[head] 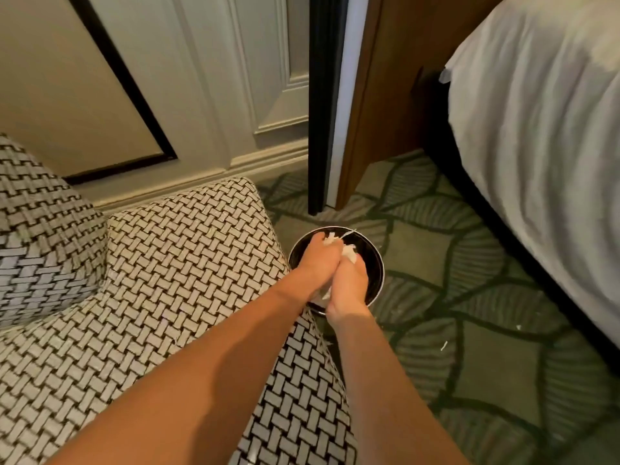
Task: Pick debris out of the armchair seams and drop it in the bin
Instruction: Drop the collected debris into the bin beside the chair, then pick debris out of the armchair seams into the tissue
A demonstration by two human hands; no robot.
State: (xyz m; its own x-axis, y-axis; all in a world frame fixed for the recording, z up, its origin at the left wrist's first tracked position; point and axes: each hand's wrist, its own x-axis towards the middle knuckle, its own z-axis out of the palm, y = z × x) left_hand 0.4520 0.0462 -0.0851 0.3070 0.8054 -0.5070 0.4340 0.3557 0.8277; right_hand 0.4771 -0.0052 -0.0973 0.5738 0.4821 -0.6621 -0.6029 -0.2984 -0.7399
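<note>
Head view: debris (pixel 349 257) pressed between left hand (pixel 317 265) and right hand (pixel 349 287) over bin (pixel 378 280)

text: none legible | labels: none | brands: none | numbers: 0 | signs: none

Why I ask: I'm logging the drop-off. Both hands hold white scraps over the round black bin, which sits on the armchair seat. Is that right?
Not quite. In the head view the bin stands on the green carpet beside the armchair, not on its seat. The rest is right: the left hand and right hand hold white scraps over it.
</note>
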